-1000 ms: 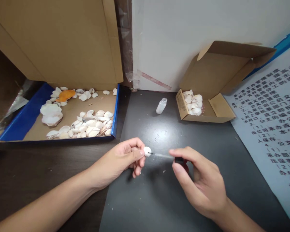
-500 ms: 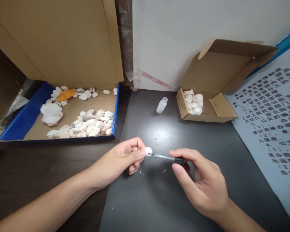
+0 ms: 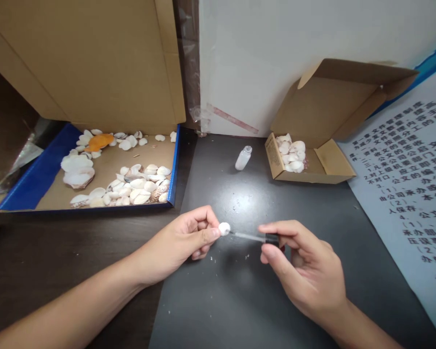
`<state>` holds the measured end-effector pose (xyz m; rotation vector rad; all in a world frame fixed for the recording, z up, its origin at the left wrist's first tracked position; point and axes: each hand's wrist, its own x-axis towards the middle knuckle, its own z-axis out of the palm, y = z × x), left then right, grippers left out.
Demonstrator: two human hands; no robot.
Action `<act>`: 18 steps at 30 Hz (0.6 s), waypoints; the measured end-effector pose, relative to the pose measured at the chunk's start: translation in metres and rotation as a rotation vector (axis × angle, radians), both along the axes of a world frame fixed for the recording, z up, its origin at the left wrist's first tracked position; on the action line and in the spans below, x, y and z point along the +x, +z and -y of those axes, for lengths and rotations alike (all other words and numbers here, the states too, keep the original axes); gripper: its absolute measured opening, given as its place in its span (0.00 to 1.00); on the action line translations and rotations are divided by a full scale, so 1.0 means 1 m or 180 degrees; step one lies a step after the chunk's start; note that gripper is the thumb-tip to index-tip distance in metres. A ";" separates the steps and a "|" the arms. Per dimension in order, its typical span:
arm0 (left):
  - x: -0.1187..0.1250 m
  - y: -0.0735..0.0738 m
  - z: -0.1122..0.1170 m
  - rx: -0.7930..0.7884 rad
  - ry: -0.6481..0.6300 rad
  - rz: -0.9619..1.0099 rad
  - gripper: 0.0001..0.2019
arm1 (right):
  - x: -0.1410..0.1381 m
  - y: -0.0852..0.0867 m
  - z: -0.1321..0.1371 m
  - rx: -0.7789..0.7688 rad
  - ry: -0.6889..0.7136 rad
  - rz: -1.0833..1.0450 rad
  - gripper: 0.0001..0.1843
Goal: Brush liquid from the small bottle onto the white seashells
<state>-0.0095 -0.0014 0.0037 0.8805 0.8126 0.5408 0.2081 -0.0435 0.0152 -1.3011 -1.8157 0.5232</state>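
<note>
My left hand (image 3: pixel 189 240) pinches a small white shell (image 3: pixel 224 228) between thumb and fingertips, just above the dark mat (image 3: pixel 240 300). My right hand (image 3: pixel 301 271) grips the black cap of a thin clear brush applicator (image 3: pixel 254 237). Its tip touches the shell's right edge. A small open clear bottle (image 3: pixel 243 158) stands on the mat farther back, apart from both hands.
A blue-rimmed cardboard tray (image 3: pixel 172 167) at the left holds several pale shells and one orange shell (image 3: pixel 99 142). A small open carton (image 3: pixel 314 167) at the right holds several white shells. A printed sheet (image 3: pixel 414 194) lies at the far right. White crumbs dot the mat.
The shell and brush have shifted slightly right. My right hand has moved a little right and turned, with the brush tip staying at the shell.
</note>
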 end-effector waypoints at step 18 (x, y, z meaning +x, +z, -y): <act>0.001 -0.001 0.002 0.0130 -0.0006 -0.0053 0.11 | 0.005 -0.010 0.005 -0.0209 0.0091 -0.0314 0.07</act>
